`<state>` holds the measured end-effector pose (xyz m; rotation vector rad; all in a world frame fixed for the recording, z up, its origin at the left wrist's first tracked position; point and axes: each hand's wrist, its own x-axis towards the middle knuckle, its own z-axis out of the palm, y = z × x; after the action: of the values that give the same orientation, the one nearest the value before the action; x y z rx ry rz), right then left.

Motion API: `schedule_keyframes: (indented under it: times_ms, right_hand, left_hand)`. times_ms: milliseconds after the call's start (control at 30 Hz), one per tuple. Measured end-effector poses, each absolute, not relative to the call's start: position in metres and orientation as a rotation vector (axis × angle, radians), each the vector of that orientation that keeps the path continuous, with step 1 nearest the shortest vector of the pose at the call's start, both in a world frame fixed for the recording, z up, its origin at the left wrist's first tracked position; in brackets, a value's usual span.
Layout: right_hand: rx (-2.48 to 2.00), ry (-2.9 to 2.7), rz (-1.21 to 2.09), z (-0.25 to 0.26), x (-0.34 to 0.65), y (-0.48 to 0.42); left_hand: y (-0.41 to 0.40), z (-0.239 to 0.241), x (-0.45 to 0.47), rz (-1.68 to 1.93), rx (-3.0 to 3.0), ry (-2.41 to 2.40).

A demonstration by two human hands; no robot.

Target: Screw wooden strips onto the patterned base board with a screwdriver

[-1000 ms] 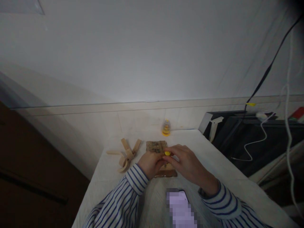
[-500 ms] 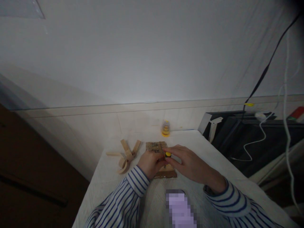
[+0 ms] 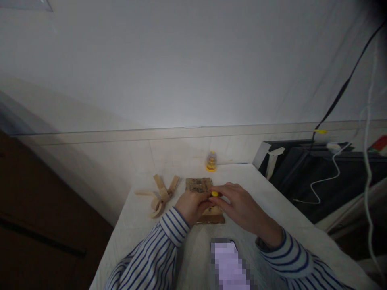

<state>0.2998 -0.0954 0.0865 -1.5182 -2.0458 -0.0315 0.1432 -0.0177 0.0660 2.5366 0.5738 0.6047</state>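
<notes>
Over a brown printed packet, my right hand pinches a small round yellow knob between thumb and fingertips. It looks like the end of a short screwdriver handle, but the rest of it is hidden. My left hand is closed, its fingertips meeting the right ones beside the knob; what its fingers grip is hidden. Both hands cover the packet's middle. A clear domed case with a yellow base stands behind them near the wall.
Looped, crossing tan strips lie left of the packet on the white-covered table. A blurred-out phone lies near the front. Dark panels and a white cable are on the right, a brown wooden surface on the left.
My right fingers have shifted slightly around the knob, whose yellow top now shows more, with the black below it no longer visible. The view has moved slightly.
</notes>
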Motion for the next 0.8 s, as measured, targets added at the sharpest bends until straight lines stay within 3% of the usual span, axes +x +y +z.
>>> schedule_keyframes:
  times_ms: [400,800]
  right_hand:
    - [-1.533,-1.994,-0.115,0.083,0.294,-0.094]
    - [-1.494,-2.080,0.029,0.102,0.302,-0.097]
  left_hand:
    - [-0.018,0.064,0.143,0.567,2.576,0.676]
    - [-0.022,0.059,0.151,0.564,2.502,0.879]
